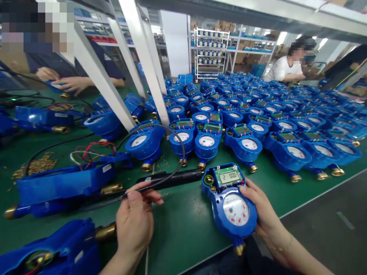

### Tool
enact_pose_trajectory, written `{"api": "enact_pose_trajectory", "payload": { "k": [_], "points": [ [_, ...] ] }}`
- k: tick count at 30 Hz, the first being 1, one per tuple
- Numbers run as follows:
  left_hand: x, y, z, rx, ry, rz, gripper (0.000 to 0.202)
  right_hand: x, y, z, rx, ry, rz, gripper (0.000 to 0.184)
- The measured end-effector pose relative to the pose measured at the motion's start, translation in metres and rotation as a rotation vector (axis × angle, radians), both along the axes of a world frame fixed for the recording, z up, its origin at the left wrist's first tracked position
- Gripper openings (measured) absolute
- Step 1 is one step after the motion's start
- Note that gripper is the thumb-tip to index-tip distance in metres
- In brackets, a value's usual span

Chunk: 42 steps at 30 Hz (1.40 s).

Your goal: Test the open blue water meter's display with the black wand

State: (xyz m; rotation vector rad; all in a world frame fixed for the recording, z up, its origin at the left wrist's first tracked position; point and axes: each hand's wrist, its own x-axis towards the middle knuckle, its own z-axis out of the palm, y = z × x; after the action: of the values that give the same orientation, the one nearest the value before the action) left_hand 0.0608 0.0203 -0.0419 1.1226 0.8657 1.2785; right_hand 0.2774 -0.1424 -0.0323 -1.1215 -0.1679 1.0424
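My right hand (259,206) grips a blue water meter (229,202) by its side. The meter has a round white dial, a small lit digital display and a brass end fitting. My left hand (134,217) pinches a thin black cable (149,185) between fingers and thumb. The cable loops up over the nearest row of meters. A thick black cylindrical tool (169,179) lies just beyond my left fingers, with the cable seeming to run from it. Larger blue meter housings (57,183) with brass fittings lie to the left of my left hand.
Many blue meters (243,145) stand in dense rows across the green bench mat (183,229), whose edge runs along the lower right. Loose brass pieces (36,166) and coloured wires (94,151) lie at left. White posts (99,80) rise from the bench. Co-workers (282,68) sit beyond, near a shelf rack (210,51).
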Motion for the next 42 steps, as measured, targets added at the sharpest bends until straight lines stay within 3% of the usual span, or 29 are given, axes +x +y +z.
{"api": "enact_pose_trajectory", "payload": {
  "k": [8,11,15,17,20,23,26,33,42],
  "points": [
    [0.003,-0.003,0.004,0.009,0.055,0.0,0.037,0.002,-0.006,0.003,-0.046,-0.068,0.072,0.069],
    [0.003,-0.005,0.004,0.009,0.068,-0.002,0.038,0.006,-0.009,-0.002,-0.092,-0.216,0.047,0.073],
    [0.004,-0.007,0.004,0.001,0.078,-0.019,0.04,0.016,-0.015,-0.005,-0.16,-0.542,-0.113,0.088],
    [0.004,-0.008,0.004,-0.006,0.085,-0.039,0.04,0.019,-0.018,0.002,-0.186,-0.811,-0.137,0.077],
    [0.004,-0.009,0.003,-0.014,0.089,-0.064,0.039,0.021,-0.02,0.018,-0.225,-1.288,-0.057,0.042],
    [0.003,-0.01,0.002,-0.023,0.092,-0.078,0.038,0.021,-0.017,0.032,-0.22,-1.503,0.0,0.02],
    [0.004,-0.01,0.002,-0.023,0.086,-0.086,0.035,0.023,-0.01,0.037,-0.193,-1.595,0.041,0.009],
    [0.001,-0.01,0.001,-0.045,0.074,-0.132,0.034,0.029,0.002,0.042,-0.133,-1.786,0.213,0.01],
    [-0.003,-0.009,-0.005,-0.001,0.053,-0.2,0.033,0.03,0.009,0.051,-0.124,-1.779,0.371,0.009]
  ]
}}
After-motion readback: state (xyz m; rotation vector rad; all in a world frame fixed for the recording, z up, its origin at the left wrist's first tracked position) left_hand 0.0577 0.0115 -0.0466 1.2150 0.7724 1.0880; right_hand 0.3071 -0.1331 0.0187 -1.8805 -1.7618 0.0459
